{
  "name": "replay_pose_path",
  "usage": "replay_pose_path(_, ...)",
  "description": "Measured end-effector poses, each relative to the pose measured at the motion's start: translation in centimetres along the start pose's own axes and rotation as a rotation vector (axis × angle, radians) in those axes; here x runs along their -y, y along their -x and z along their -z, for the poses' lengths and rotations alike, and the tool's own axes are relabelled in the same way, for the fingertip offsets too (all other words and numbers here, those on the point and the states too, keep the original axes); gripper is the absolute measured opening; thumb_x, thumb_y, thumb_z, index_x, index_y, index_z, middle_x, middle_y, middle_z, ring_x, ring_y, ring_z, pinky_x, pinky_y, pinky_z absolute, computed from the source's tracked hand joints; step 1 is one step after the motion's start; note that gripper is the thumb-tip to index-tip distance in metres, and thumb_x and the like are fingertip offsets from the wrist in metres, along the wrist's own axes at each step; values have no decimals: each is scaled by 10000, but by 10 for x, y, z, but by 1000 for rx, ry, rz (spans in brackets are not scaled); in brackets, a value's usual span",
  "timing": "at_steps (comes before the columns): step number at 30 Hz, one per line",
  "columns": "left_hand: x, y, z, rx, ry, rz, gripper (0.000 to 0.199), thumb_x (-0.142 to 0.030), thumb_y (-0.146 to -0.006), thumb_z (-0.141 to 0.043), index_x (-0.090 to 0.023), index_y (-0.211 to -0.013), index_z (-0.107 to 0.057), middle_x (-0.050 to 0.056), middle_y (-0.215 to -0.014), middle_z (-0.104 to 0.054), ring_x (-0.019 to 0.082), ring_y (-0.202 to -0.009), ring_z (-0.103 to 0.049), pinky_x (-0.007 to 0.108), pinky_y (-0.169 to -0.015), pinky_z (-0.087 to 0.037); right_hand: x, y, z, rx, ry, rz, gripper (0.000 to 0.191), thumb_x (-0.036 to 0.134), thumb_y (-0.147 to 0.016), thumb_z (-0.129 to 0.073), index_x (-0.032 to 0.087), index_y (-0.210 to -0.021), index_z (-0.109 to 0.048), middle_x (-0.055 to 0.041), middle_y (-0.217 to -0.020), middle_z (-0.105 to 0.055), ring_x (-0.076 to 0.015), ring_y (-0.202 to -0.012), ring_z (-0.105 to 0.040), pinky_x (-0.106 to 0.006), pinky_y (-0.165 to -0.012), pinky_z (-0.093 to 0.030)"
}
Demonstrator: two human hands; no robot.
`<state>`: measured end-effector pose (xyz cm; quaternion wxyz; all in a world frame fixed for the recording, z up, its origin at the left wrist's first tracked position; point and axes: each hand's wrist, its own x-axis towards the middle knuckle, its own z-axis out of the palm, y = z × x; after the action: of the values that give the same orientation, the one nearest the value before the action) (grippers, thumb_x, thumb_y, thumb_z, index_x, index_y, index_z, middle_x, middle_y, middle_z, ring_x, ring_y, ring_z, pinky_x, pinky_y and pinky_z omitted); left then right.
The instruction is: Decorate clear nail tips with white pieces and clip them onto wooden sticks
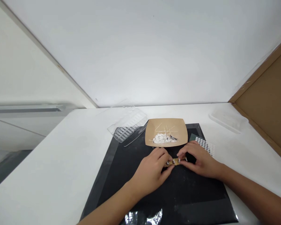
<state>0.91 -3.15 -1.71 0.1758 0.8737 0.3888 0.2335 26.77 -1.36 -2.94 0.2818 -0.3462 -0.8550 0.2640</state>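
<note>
A narrow yellowish-tan strip (pixel 176 161) with several small dark and silvery-white parts along it is held just over the black mat (pixel 182 190). My left hand (pixel 153 170) pinches the strip's left end between thumb and fingers. At its right portion, the thumb and fingertips of my right hand (pixel 199 158) close around the strip, next to a small white piece. My fingers hide both ends of the strip, and its parts are too small to name.
Beyond my hands is a brown paper tray (pixel 151 125) holding white scraps and thin sticks. To its left are a clear compartmented plastic tray (pixel 128 125) and a thin dark tool (pixel 134 139). A sheet of white oval dots (pixel 204 145) and a clear plastic lid (pixel 227 120) lie right.
</note>
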Motion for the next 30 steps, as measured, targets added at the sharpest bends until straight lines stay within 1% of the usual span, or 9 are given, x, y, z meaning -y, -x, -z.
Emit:
replay_pose_path(7, 0, 1, -1, 26, 15, 26, 49, -249, -988, -657, -221, -1020, -632, 48, -1022, -668, 217, -972, -652, 333, -798, -556, 2, -1, 0, 9, 7, -2, 193, 203, -943, -724, 257, -1103, -631, 8, -925, -717, -192, -873, -672, -391, -885, -428)
replay_pose_path(9, 0, 1, 0, 28, 13, 31, 49, -256, -990, -654, -223, -1020, -634, 51, -1024, -670, 219, -976, -653, 335, -800, -559, 3, 0, 1, 18, 15, -2, 201, 199, -949, -710, 256, -1121, -624, -4, -960, -717, -198, -894, -665, -387, -878, -435)
replay_pose_path(12, 2, 0, 4, 34, -7, 25, 84, -268, -969, -679, -223, -1024, -635, 58, -1036, -673, 228, -983, -652, 341, -804, -563, 6, 1, 6, 43, 42, 22, 268, 228, -944, -722, 247, -1183, -601, -45, -1067, -717, -227, -979, -655, -397, -893, -450)
replay_pose_path(14, 4, -1, 8, 38, -37, 1, 125, -289, -946, -710, -220, -1017, -633, 61, -1026, -676, 234, -971, -650, 340, -780, -557, 6, 2, 10, 75, 62, 36, 319, 255, -933, -746, 242, -1210, -588, -65, -1112, -711, -243, -1019, -648, -410, -913, -454)
replay_pose_path(16, 7, -2, 13, 33, -61, -41, 143, -310, -940, -722, -217, -999, -631, 60, -997, -678, 236, -954, -642, 337, -758, -545, 5, 4, 14, 97, 78, 36, 330, 260, -930, -754, 242, -1214, -586, -64, -1109, -707, -243, -1018, -645, -414, -919, -456)
replay_pose_path(19, 12, -3, 18, 17, -84, -103, 138, -327, -963, -695, -207, -964, -626, 57, -938, -670, 234, -931, -620, 339, -752, -529, 2, 5, 17, 99, 91, 24, 304, 266, -944, -746, 243, -1209, -598, -55, -1094, -701, -233, -1007, -643, -403, -909, -461)
replay_pose_path(22, 15, -4, 22, 28, -101, -131, 140, -335, -989, -657, -202, -954, -631, 54, -899, -661, 233, -923, -599, 344, -764, -522, -1, 6, 16, 100, 88, 23, 255, 299, -963, -734, 242, -1183, -619, -59, -1102, -701, -232, -1015, -640, -396, -904, -466)
replay_pose_path(30, 17, -4, 27, 99, -97, -146, 112, -305, -997, -621, -204, -965, -658, 51, -901, -651, 235, -937, -585, 353, -769, -509, -2, 7, 15, 107, 73, -9, 202, 313, -965, -740, 248, -1132, -644, -49, -1079, -698, -226, -1001, -635, -386, -895, -473)
